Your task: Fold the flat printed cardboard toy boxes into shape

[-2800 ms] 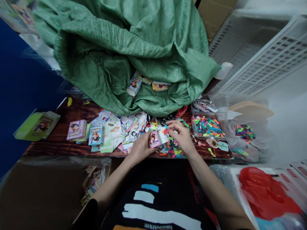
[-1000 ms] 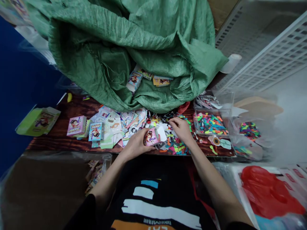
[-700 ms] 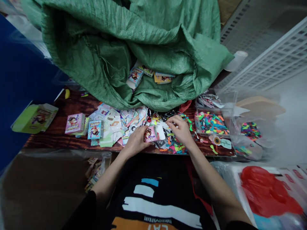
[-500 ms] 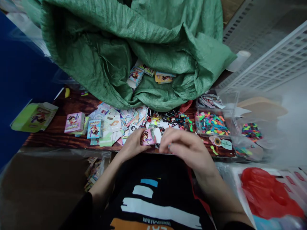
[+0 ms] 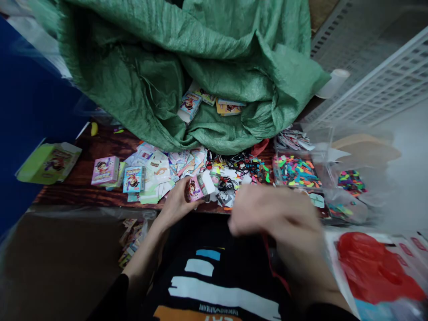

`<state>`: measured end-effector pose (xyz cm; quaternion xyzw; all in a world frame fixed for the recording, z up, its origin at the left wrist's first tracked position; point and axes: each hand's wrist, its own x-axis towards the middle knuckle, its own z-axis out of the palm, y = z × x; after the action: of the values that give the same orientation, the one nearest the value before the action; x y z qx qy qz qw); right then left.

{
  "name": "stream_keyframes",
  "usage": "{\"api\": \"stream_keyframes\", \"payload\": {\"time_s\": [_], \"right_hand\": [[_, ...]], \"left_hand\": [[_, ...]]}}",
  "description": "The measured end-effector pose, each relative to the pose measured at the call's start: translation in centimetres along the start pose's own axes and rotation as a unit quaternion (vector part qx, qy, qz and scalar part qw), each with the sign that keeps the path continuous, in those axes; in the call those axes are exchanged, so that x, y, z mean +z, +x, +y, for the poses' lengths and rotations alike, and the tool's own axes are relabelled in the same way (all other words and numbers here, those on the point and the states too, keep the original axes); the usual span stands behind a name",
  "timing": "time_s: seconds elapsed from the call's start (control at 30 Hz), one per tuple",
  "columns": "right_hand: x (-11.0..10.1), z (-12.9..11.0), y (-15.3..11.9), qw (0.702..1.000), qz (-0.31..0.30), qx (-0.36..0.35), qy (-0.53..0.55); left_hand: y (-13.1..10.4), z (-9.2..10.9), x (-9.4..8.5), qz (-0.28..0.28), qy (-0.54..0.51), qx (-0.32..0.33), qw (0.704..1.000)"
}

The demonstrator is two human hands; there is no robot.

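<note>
Right hand [image 5: 277, 209] has lifted off the desk [image 5: 78, 191] toward the camera; fingers curled, too blurred to tell if it grips anything. Left hand [image 5: 174, 198] opens just box-wide, gripping the small pink printed cardboard box [image 5: 196, 188] above the desk edge, white flap rightward, probably for access. Behind: crumpled green woven sack [image 5: 220, 49].

The light is dim and cool, with a pale glow on the wall at the right and deep shadow at the near left. The right hand [image 5: 277, 214] is smeared by motion blur; the scene's outer edges look stretched and soft.
</note>
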<state>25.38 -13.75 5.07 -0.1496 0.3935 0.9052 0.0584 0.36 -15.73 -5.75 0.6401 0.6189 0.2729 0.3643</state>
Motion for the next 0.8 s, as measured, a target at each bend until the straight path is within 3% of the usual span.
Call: {"api": "stream_keyframes", "payload": {"time_s": [0.03, 0.07, 0.1, 0.13, 0.17, 0.2, 0.23, 0.27, 0.3, 0.37, 0.43, 0.5, 0.6, 0.7, 0.8], "right_hand": [[0.5, -1.9, 1.0, 0.985, 0.028, -0.111, -0.127], [0.8, -3.8, 2.2, 0.909, 0.081, -0.266, -0.309], [1.0, -5.8, 3.5, 0.746, 0.153, -0.416, -0.496], [0.9, -7.6, 4.8, 0.529, 0.232, -0.512, -0.636], [0.7, -9.3, 5.9, 0.313, 0.303, -0.546, -0.716], [0.3, -10.7, 6.8, 0.131, 0.368, -0.530, -0.753], [0.0, -11.8, 7.4, 0.038, 0.398, -0.504, -0.765], [-0.4, -12.7, 7.6, -0.016, 0.415, -0.487, -0.769], [-0.6, -13.3, 7.4, -0.032, 0.418, -0.487, -0.766], [-0.9, -14.0, 6.0, 0.000, 0.389, -0.540, -0.746], [-0.9, -14.2, 3.7, 0.081, 0.340, -0.613, -0.708], [-0.8, -14.0, 1.4, 0.185, 0.296, -0.665, -0.660], [-1.1, -13.5, -1.2, 0.326, 0.255, -0.698, -0.585], [-1.6, -12.9, -2.4, 0.412, 0.216, -0.695, -0.548], [-1.8, -12.3, -3.1, 0.463, 0.168, -0.676, -0.549]], "left_hand": [[0.0, -0.1, -0.2, 0.006, -0.006, -0.008, 1.000], [0.0, -0.2, -0.4, 0.015, -0.013, -0.015, 1.000], [-0.1, -0.2, -0.5, 0.026, -0.023, -0.021, 0.999], [-0.1, -0.1, -0.5, 0.037, -0.032, -0.026, 0.998], [-0.1, -0.1, -0.5, 0.047, -0.039, -0.030, 0.998], [-0.2, 0.0, -0.5, 0.054, -0.045, -0.033, 0.997], [-0.2, 0.0, -0.5, 0.057, -0.051, -0.035, 0.996], [-0.2, 0.0, -0.5, 0.054, -0.056, -0.037, 0.996], [-0.3, -0.1, -0.5, 0.049, -0.060, -0.039, 0.996], [-0.3, -0.4, -0.7, 0.044, -0.059, -0.044, 0.996], [-0.2, -0.8, -0.9, 0.048, -0.048, -0.048, 0.997], [0.0, -1.1, -1.0, 0.050, -0.042, -0.049, 0.997], [0.2, -1.1, -0.8, 0.049, -0.049, -0.044, 0.997], [0.1, -0.8, -0.3, 0.043, -0.054, -0.039, 0.997], [-0.3, -0.4, 0.1, 0.033, -0.051, -0.033, 0.998]]}}
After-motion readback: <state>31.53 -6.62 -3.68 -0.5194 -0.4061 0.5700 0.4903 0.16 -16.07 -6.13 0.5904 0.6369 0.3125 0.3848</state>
